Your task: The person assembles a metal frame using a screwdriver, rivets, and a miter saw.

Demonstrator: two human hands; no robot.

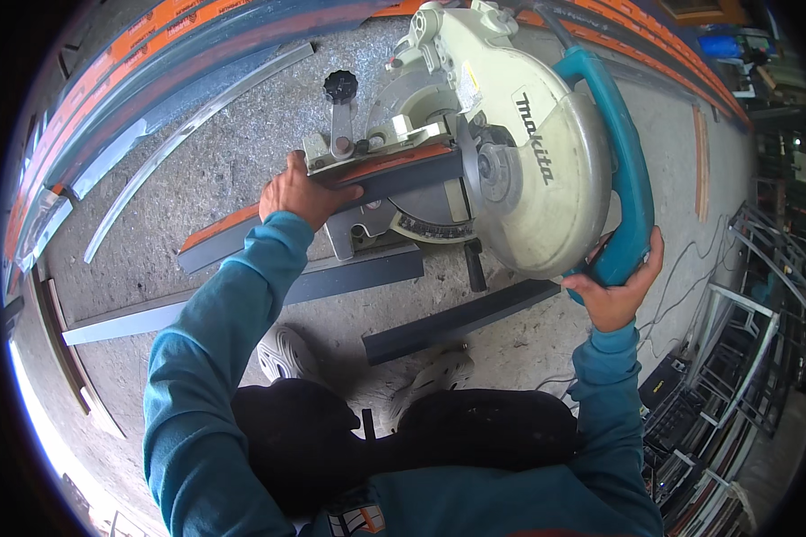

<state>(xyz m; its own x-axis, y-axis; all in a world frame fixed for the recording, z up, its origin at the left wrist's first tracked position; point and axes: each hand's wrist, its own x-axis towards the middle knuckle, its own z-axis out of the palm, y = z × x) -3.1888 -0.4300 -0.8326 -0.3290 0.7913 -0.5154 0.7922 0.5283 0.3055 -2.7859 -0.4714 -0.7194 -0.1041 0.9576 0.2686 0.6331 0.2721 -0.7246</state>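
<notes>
While the right hand (613, 291) wraps closed around the lower end of the teal handle (631, 170) at the right of centre, the left hand (303, 192) lies at centre-left, palm down with fingers pressed together along the top of a long dark metal profile with an orange face (381, 174). That profile runs from the left of the frame, up and to the right, across the bed of the mitre saw (475, 134), and passes under the cream blade guard (537, 179). Its long axis lies crosswise to the blade, and the left hand holds it just beside the saw's fence, nearer the cut line than the right hand, which sits well out on the handle arcing over the guard. A black clamp knob (340, 87) stands just above the left hand.

Below the saw, two more dark grey lengths (461, 319) lie on the rough concrete floor (242, 125), near the person's pale shoes (287, 353). A thin bright metal strip (188, 134) curves across the upper left, and orange-and-blue profiles (116, 54) are stacked along the upper edge. Metal racks and frames (743, 331) crowd the right edge of the frame, with cables trailing over the floor.
</notes>
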